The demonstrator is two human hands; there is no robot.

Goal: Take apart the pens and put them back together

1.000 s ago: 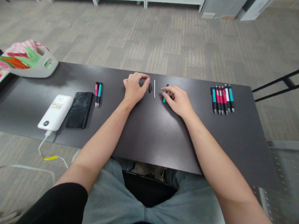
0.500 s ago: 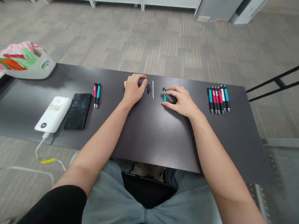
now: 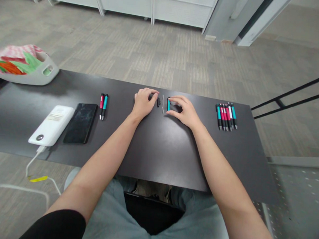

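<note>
Dark surface [image 3: 160, 151], spanning the frame, with the following upon it. Left hand [image 3: 144, 103], centre of frame: fingers curled, thumb and forefinger brought close; whether this grip contains anything cannot be told. Small black pen part [image 3: 158, 102], just right of its fingertips. Slim pale refill [image 3: 162, 104], lying lengthwise up the frame, between the black part and the next item. Teal pen barrel [image 3: 168, 104], centre, right of the refill. Right hand [image 3: 186, 112]: fingers at the barrel's upper end, thumb near its lower end; whether the grip is clasped on it or loose around it cannot be told. Row of pens [image 3: 226, 117], teal, red and white, right of frame. Red pen [image 3: 101, 107] and teal pen [image 3: 105, 107], side by side, left of centre. Black phone [image 3: 80, 124] and white power bank [image 3: 52, 125], left.
</note>
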